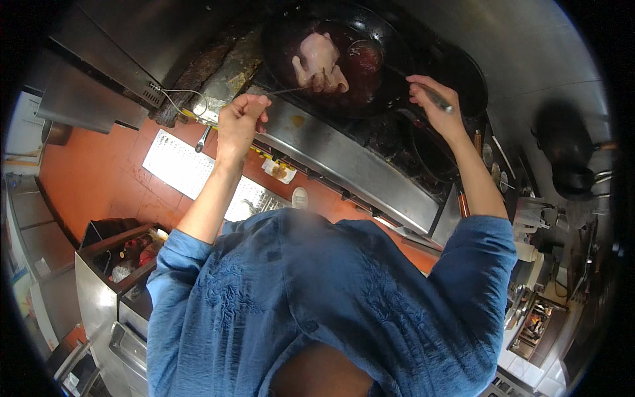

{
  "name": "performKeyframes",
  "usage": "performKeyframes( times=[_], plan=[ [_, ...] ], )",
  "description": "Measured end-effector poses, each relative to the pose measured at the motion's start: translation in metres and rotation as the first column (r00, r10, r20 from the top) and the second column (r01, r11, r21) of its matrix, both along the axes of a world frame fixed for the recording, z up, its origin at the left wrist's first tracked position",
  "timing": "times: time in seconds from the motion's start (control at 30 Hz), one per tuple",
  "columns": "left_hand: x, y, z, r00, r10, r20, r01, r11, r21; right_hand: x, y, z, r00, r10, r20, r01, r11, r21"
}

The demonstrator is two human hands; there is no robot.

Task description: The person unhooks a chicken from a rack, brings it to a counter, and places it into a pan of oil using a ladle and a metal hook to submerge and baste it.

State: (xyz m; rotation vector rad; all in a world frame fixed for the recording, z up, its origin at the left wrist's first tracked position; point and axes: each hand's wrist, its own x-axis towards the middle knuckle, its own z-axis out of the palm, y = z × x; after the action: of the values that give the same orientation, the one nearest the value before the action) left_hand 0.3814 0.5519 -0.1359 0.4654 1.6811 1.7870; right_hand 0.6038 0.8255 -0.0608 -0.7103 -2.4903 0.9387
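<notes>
A whole plucked bird (319, 59), pale and wet, lies in a large dark wok (278, 54) on the range. My left hand (242, 119) is shut on a thin metal rod whose far end reaches the bird's lower end; whether it is hooked in, I cannot tell. In my right hand (436, 103) is the metal handle (436, 99) of a ladle, whose round bowl (366, 53) sits in the dark reddish liquid to the right of the bird. The bowl and the bird are apart.
The range's steel front ledge (342, 159) runs between me and the wok. A smaller dark pan (431, 154) stands right of it, below my right forearm. A wire loop (198, 94) lies at the range's left end. Black pans (565, 144) hang at the far right.
</notes>
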Motion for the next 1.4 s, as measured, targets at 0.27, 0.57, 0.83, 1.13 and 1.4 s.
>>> performKeyframes(
  times=[0.27,0.57,0.83,1.13,1.4],
  plan=[
    [-0.003,-0.001,0.003,0.999,0.033,0.036,-0.033,0.999,0.005,0.017,-0.007,0.062,0.902,-0.422,0.097,0.411,0.764,-0.498],
    [-0.002,-0.003,-0.001,0.999,0.041,-0.002,-0.041,0.999,-0.004,-0.034,-0.05,0.127,0.99,-0.126,0.071,0.134,0.983,-0.128],
    [0.002,-0.001,0.008,0.999,0.026,0.036,-0.026,1.0,0.0,-0.027,0.017,0.015,0.98,0.148,0.131,-0.195,0.827,0.528],
    [-0.004,-0.004,0.001,1.0,0.006,0.004,-0.006,1.0,-0.018,0.027,0.004,0.018,0.942,-0.335,-0.002,0.277,0.782,-0.558],
    [-0.002,-0.001,-0.002,1.0,0.011,-0.007,-0.01,1.0,0.019,0.006,-0.029,0.099,0.947,-0.308,0.095,0.321,0.872,-0.369]
  ],
)
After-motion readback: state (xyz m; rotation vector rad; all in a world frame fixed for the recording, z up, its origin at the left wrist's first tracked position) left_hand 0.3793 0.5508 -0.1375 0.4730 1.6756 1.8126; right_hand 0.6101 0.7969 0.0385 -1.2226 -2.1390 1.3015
